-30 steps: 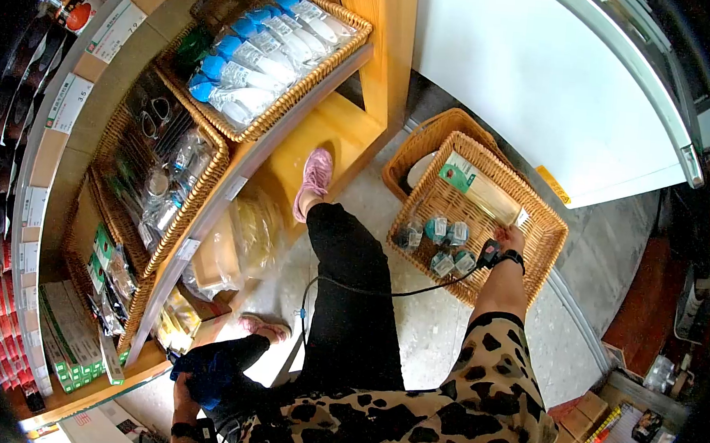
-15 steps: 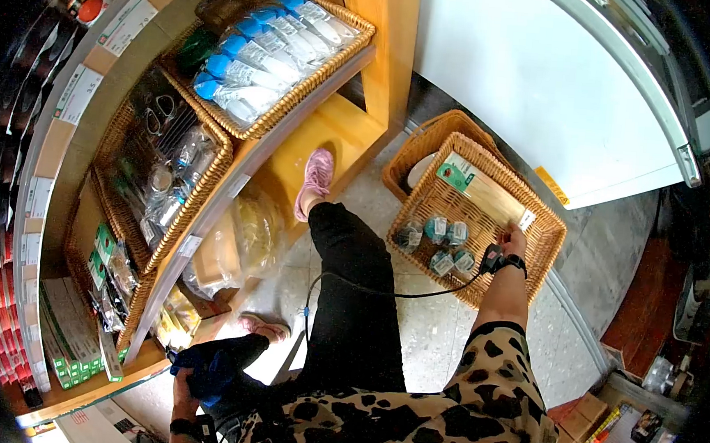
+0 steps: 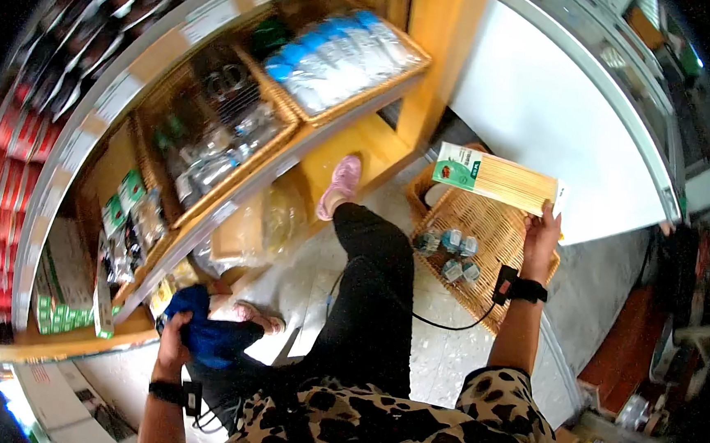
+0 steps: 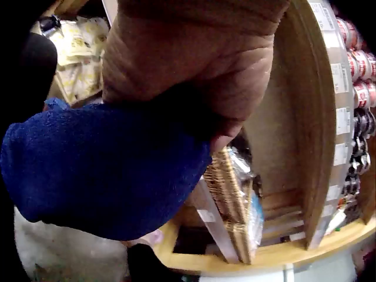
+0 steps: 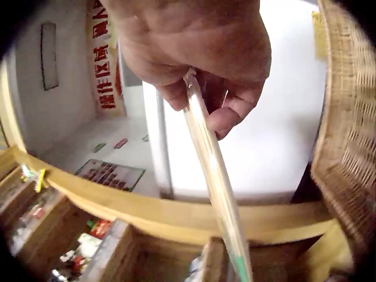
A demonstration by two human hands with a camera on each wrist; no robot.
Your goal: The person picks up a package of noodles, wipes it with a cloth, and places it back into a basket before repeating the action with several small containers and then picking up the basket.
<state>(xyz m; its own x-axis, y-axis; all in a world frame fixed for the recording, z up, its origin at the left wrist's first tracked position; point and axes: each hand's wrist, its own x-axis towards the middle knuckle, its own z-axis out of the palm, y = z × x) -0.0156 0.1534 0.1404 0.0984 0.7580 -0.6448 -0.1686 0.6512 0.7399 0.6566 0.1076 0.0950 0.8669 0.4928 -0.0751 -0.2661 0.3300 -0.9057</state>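
Observation:
My right hand [image 3: 542, 236] pinches one end of a flat pack of bamboo skewers [image 3: 512, 183] with a green and white label. The pack is raised over the wicker basket [image 3: 499, 225] on the floor. In the right wrist view the skewer pack [image 5: 214, 167] shows edge-on, its end between thumb and fingers. Several small teal and white wrapped items [image 3: 456, 243] lie inside that basket. My left hand [image 3: 170, 342] grips a bunched blue cloth [image 3: 214, 327] by the lower shelf. The blue cloth [image 4: 106, 170] fills much of the left wrist view.
To the left, a shelf carries a wicker basket of blue-topped packaged items [image 3: 346, 56] and a basket of bagged goods [image 3: 241, 144]. Green and white boxes [image 3: 64, 312] stand at the shelf's near end. A white panel [image 3: 576, 126] rises behind the floor basket.
My right hand has lifted the skewer pack up out of the floor basket. The left hand with the blue cloth has shifted slightly, and the head view has turned left.

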